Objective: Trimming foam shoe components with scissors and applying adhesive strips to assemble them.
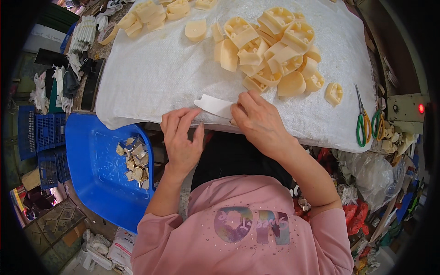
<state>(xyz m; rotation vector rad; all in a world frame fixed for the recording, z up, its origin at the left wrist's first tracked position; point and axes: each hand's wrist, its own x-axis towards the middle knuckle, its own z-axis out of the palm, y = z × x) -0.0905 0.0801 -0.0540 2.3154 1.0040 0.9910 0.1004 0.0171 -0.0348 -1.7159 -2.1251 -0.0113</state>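
A short white strip [214, 106] with a notched left end stretches between my hands at the near edge of the white woven cloth [160, 68]. My right hand [257, 120] grips its right end, the fingers drawn together; what lies beneath them is hidden. At the strip's left end, my left hand [181, 137] has its thumb and forefinger apart, with the forefinger's tip close to the strip. I cannot tell whether that tip touches it. Beyond my right hand lies a heap of cream-coloured moulded plastic pieces [284, 62], hollow, with small posts inside.
More cream pieces [178, 9] lie at the far left. Green-and-orange-handled scissors [362, 121] rest at the cloth's right edge. Below the cloth on the left stands a blue tub [98, 169] with several shiny metallic-and-cream pieces [136, 160]. Clear plastic bags [373, 172] crowd the lower right.
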